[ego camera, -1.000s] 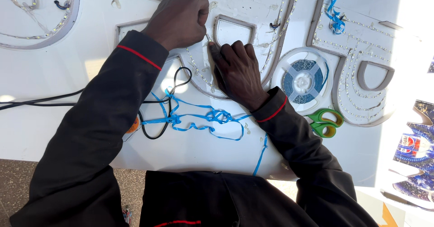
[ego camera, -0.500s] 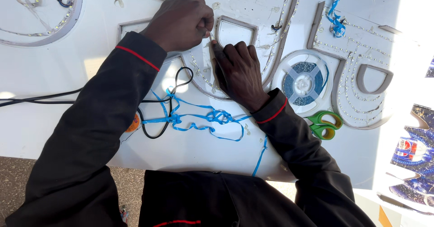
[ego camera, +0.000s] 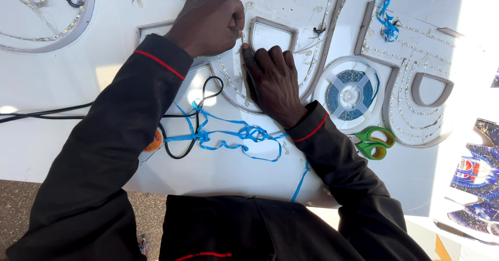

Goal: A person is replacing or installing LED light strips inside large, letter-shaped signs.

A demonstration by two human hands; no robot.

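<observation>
My left hand (ego camera: 210, 22) is closed, pinching a thin white light strip (ego camera: 232, 84) at the top of a grey-walled sign letter (ego camera: 270, 32) on a white board (ego camera: 78, 84). My right hand (ego camera: 273, 79) lies flat inside the same letter, fingers together, pressing the strip down just below the left hand's fingertips. The two hands nearly touch. Most of the letter's inner floor is hidden under my right hand.
A white reel (ego camera: 351, 93) of blue-backed strip lies right of the hands, green-handled scissors (ego camera: 375, 142) below it. Blue backing tape (ego camera: 228, 135) curls beside a black cable loop (ego camera: 200, 102). More grey letters with light strips (ego camera: 416, 84) sit right and top left.
My left hand has shifted slightly right and down towards the letter's top edge; the right hand's fingertips have crept up to meet it.
</observation>
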